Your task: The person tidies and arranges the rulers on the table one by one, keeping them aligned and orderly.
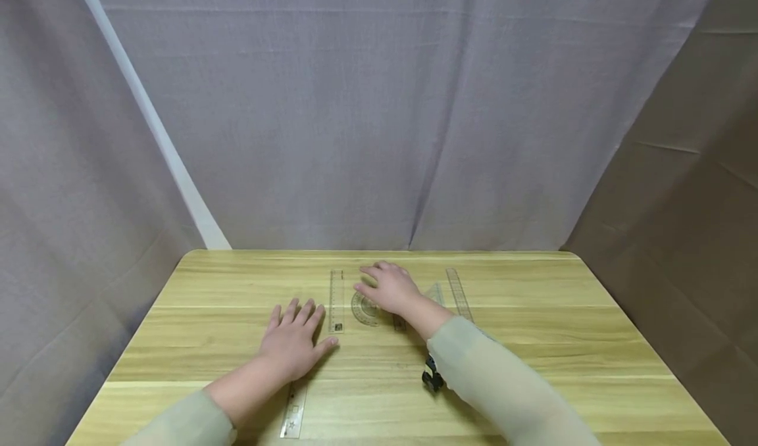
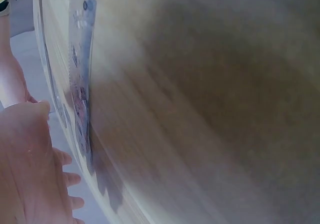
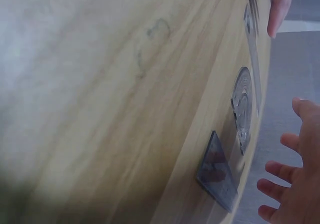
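My left hand (image 1: 293, 344), fingers spread, is over the left part of the table. A clear ruler (image 1: 293, 412) with cut-out shapes extends from beneath its wrist, its far end hidden by the hand. Another clear ruler (image 1: 336, 301) lies just right of the left fingers. Farther over, my right hand (image 1: 391, 288) hovers with loosely spread fingers beside a clear round protractor (image 1: 361, 311), partly covering it in the head view. The right wrist view shows the protractor (image 3: 243, 104) and a clear, dark-edged triangular piece (image 3: 217, 171) below the right hand (image 3: 295, 179). Neither hand holds anything.
Right of the right wrist lie a clear set square (image 1: 436, 293) and a third long ruler (image 1: 458, 293), partly behind the sleeve. A black device (image 1: 432, 375) shows by the right forearm. Grey curtains (image 1: 331, 123) enclose the wooden table (image 1: 533, 354) at the back and sides.
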Available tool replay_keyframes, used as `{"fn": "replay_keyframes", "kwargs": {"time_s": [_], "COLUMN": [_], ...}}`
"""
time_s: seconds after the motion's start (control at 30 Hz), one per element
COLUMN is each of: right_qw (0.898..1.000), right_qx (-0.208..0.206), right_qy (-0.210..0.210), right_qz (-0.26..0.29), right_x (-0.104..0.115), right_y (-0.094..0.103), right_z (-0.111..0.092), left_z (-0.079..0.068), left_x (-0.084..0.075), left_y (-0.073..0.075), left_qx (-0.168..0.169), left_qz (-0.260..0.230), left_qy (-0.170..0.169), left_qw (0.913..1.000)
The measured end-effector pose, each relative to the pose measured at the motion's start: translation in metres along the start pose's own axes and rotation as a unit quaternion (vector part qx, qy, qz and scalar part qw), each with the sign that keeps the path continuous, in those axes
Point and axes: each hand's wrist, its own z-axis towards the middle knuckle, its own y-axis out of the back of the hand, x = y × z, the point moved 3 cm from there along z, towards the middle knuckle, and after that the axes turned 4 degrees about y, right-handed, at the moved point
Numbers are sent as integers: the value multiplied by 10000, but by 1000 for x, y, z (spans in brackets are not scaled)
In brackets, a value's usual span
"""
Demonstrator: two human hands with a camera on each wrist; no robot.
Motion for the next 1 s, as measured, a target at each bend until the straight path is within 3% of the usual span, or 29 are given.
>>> {"fn": "replay_keyframes", "kwargs": {"time_s": [1.0], "right_qw": [9973], "right_qx": [541], "right_qy": [-358], "right_qz": [-343], "right_x": [21], "right_y": [-13], "right_z": [21], "left_z": [13], "left_x": [-7], "left_y": [-1], "left_qx": [313], "left_qz": [393], "left_qy": [-52], "left_qw": [9987]}}
